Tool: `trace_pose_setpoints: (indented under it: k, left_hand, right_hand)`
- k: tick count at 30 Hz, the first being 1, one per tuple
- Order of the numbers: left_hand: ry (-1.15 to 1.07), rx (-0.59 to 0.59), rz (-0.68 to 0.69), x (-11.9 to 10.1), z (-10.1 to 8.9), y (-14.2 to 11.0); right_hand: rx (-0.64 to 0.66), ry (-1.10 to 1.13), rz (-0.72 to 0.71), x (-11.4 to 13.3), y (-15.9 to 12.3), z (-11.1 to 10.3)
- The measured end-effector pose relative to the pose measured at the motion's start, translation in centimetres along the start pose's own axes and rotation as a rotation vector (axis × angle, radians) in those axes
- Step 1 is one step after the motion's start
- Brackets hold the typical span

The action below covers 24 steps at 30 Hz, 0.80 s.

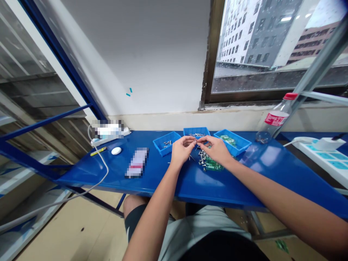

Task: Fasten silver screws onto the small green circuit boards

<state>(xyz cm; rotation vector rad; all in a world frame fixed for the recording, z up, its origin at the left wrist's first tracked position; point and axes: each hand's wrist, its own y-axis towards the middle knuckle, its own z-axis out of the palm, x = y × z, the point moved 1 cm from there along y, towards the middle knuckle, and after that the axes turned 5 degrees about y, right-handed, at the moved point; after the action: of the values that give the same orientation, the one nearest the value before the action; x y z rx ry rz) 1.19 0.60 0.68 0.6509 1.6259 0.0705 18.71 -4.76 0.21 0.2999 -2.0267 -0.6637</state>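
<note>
My left hand [182, 149] and my right hand [214, 148] meet at the fingertips above the blue table. Both are pinched closed, and whatever sits between the fingers is too small to make out. Under and beside my right hand lies a loose pile of small metal parts [202, 159] mixed with green pieces [213, 165]. Behind the hands stand three blue trays: the left tray [162, 152] holds a few metal parts, the middle tray [197, 129] holds thin metal pieces, and the right tray [243, 148] holds green pieces.
On the blue table [152, 183] lie a blurred-out phone-like item [137, 163], a white oval object [116, 150] and a yellow tool [98, 151]. A white cable [104, 168] hangs over the front edge. A plastic bottle [276, 117] and a power strip [326, 157] are at right.
</note>
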Motion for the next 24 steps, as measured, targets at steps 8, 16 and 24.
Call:
trace_pose_setpoints:
  k: [8, 16, 24]
  left_hand:
    - [0.024, -0.059, -0.016, 0.25, 0.22, -0.01]
    - [0.054, 0.028, 0.074, 0.2, 0.53, -0.35]
    - [-0.071, -0.051, 0.043, -0.08, 0.4, 0.0]
  right_hand:
    - [-0.016, -0.018, -0.032, 0.73, 0.02, -0.12]
    - [0.007, 0.008, -0.003, 0.52, 0.19, -0.21]
    - [-0.032, 0.018, 0.018, 0.19, 0.27, -0.31]
